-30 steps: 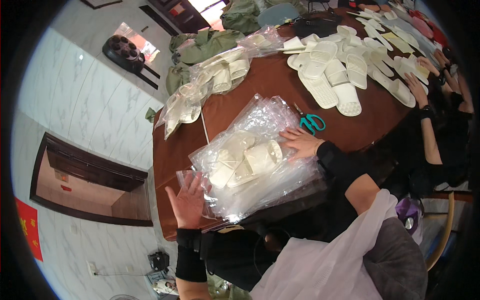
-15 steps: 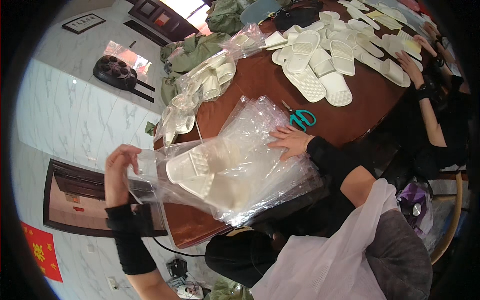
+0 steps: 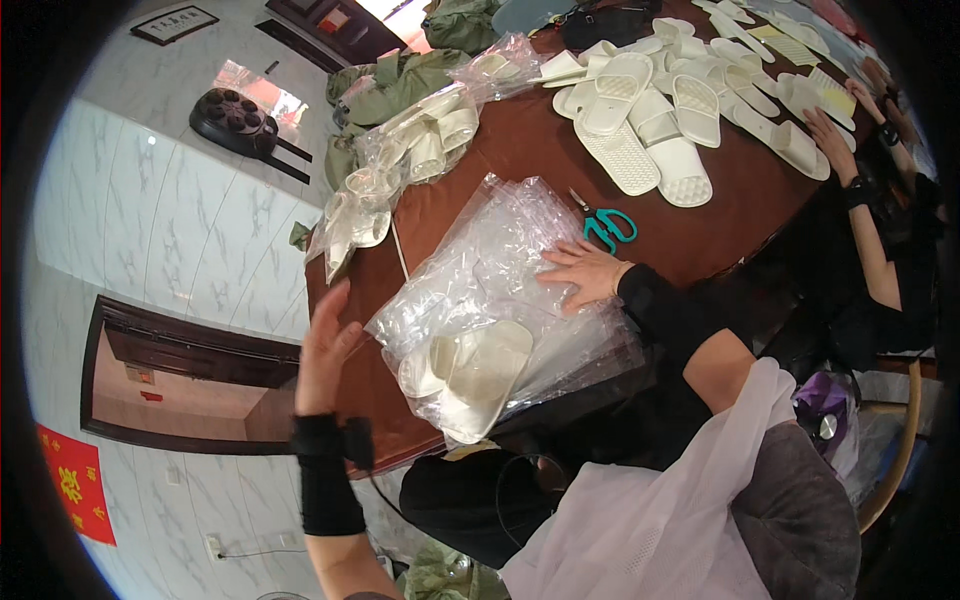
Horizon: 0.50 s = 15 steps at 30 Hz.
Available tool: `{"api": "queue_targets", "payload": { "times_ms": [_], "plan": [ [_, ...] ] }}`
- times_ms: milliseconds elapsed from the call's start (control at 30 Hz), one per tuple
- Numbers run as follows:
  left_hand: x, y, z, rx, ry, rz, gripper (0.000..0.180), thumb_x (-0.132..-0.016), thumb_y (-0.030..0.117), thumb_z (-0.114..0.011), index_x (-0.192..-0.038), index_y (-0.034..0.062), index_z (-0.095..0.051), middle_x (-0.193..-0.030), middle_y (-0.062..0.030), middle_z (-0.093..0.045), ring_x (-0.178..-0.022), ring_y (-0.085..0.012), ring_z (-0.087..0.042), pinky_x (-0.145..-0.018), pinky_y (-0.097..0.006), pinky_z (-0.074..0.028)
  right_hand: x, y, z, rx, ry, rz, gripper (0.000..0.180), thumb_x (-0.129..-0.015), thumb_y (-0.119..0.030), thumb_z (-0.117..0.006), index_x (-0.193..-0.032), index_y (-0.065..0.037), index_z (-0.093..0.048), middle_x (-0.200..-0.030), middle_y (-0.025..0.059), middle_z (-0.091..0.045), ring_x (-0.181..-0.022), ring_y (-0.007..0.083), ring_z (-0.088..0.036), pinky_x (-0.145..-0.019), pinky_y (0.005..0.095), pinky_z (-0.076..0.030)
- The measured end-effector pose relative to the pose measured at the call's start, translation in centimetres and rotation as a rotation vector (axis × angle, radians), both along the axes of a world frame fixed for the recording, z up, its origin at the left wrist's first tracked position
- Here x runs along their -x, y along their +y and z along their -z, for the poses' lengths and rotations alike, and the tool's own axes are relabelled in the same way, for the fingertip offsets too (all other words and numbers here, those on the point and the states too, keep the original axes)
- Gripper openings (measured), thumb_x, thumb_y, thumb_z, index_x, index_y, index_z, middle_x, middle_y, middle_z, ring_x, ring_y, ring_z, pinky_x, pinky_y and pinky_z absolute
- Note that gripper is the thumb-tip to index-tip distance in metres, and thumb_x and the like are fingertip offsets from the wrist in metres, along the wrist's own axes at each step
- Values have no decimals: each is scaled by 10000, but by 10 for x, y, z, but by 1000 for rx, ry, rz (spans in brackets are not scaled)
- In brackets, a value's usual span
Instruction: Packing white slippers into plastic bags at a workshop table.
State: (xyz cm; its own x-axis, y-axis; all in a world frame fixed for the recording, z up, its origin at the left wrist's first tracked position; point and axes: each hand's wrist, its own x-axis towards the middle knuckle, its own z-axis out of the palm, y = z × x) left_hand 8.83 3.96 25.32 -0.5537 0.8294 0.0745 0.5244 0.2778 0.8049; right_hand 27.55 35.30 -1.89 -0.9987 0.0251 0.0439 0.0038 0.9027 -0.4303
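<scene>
A pair of white slippers [image 3: 488,375] lies inside a clear plastic bag at the near edge of the brown table, on top of a stack of clear plastic bags [image 3: 480,240]. My right hand [image 3: 588,275] rests on the stack, fingers spread and palm down. My left hand [image 3: 325,350] is in the air just left of the bagged slippers, holding nothing, its fingers stretched out and slightly apart. Teal-handled scissors [image 3: 610,230] lie on the table just beyond my right hand.
Loose white slippers [image 3: 655,140] are heaped on the far part of the brown table [image 3: 510,140]. Bagged slippers [image 3: 425,150] line its left edge beside green sacks [image 3: 400,85]. Another person's hand [image 3: 830,145] is on slippers at the far right.
My left hand has let go of the bag and moved right. The bagged slippers have come down toward the table's near edge. My right hand stays on the stack.
</scene>
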Motion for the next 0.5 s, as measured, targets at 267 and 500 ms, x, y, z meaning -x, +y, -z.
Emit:
{"api": "queue_targets", "payload": {
  "times_ms": [267, 500],
  "plan": [
    [14, -115, 204, -85, -112, -672, 443, -980, 220, -550, -1332, -42, -489, -1323, -153, -546, -1215, -230, -509, -1040, -335, -380, 0, 6, -40, 184, 77, -55, 654, -740, -419, -735, -1328, -192, -564, -1503, 133, -372, -1394, 318, -315, -1130, 467, -235],
    [8, -108, 234, -326, -339, -728, 414, -1011, 221, -498, -1336, -35, -472, -1281, -109, -548, -1151, -189, -533, -988, -307, -429, 7, -20, -101, 666, 424, 160, 158, -860, -135, -619, -971, -51, -693, -879, 125, -701, -806, 227, -678, -714, 315, -513]
  ]
}}
